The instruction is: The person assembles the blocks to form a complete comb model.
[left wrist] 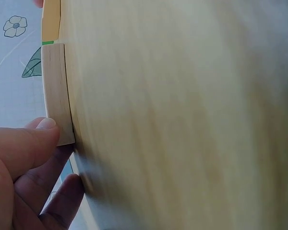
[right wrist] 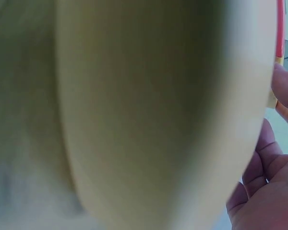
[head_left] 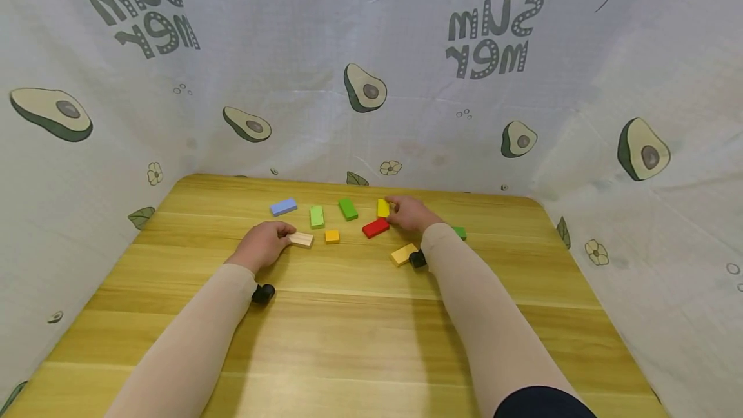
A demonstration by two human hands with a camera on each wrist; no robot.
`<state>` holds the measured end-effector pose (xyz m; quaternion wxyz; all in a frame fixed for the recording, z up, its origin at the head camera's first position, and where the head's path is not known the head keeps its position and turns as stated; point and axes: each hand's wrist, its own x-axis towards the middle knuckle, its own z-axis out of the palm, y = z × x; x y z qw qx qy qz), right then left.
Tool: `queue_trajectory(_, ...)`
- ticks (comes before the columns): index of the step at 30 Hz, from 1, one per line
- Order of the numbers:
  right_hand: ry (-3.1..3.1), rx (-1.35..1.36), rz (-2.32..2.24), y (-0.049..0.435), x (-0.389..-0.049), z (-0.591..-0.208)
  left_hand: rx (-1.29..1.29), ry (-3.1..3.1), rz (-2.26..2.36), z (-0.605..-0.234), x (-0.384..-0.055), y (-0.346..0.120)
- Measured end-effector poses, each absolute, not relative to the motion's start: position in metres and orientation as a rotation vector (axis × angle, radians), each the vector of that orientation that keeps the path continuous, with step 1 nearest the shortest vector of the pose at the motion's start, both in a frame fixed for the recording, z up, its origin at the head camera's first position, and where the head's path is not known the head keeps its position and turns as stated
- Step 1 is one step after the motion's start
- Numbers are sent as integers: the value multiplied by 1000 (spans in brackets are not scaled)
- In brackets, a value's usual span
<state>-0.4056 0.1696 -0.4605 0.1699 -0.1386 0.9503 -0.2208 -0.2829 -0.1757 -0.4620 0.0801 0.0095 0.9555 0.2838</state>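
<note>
In the head view my left hand (head_left: pixel 262 245) pinches the left end of a plain wooden block (head_left: pixel 300 240) lying on the table. The left wrist view shows the thumb on the face of this block (left wrist: pixel 56 91), with fingers behind its end. Farther right, my right hand (head_left: pixel 413 213) pinches a yellow block (head_left: pixel 383 208) between thumb and forefinger. A red block (head_left: pixel 376 228) lies just in front of the yellow one. A small orange block (head_left: pixel 332 236) sits right of the plain block. Most of the right wrist view is a blurred pale shape.
Behind the hands lie a blue block (head_left: pixel 283 207), a light green block (head_left: pixel 316 217) and a green block (head_left: pixel 347 209). A pale yellow block (head_left: pixel 403 255) is beside the right wrist camera. Another green block (head_left: pixel 460 233) is partly behind the right forearm. Patterned cloth (head_left: pixel 313 134) surrounds the wooden table (head_left: pixel 336 353).
</note>
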Motion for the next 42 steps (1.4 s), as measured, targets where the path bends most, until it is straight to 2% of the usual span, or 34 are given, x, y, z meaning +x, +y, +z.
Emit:
queue_trajectory(10,2668,-359,-715,172,-400,-459,17,2854,849,-462,-281,-176)
queue_trajectory(23,2736,-368,-755,183,-367,-438,38,2850,865,-463,-281,-178)
queue_trajectory(42,2814,-186,-804,160,-332,-455,63,2847,865,-464,-280,-179)
